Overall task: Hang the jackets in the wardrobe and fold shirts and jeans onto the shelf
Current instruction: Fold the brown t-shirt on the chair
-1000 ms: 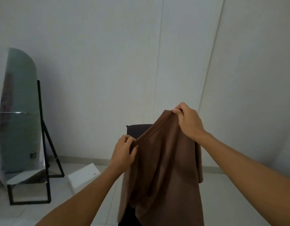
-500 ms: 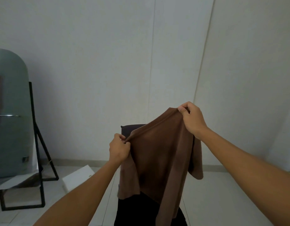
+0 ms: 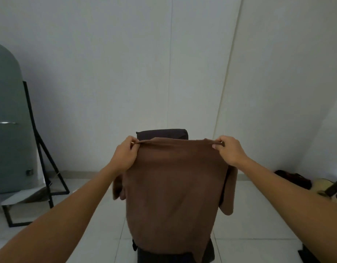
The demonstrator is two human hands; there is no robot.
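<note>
A brown shirt (image 3: 175,186) hangs spread flat in front of me, held up by its two shoulders. My left hand (image 3: 125,154) pinches the left shoulder seam and my right hand (image 3: 230,150) pinches the right one, both at about the same height. The short sleeves droop at either side and the hem hangs down to the bottom of the view. No wardrobe or shelf is in sight.
A dark chair (image 3: 163,134) stands right behind the shirt, mostly hidden by it. A standing mirror on a black frame (image 3: 10,130) leans at the left wall. A guitar (image 3: 323,186) and dark cloth (image 3: 294,177) lie on the floor at the right.
My hands have moved apart and levelled out, stretching the shirt from a bunched, slanted hold to a flat spread. The view has shifted right, bringing the guitar into sight.
</note>
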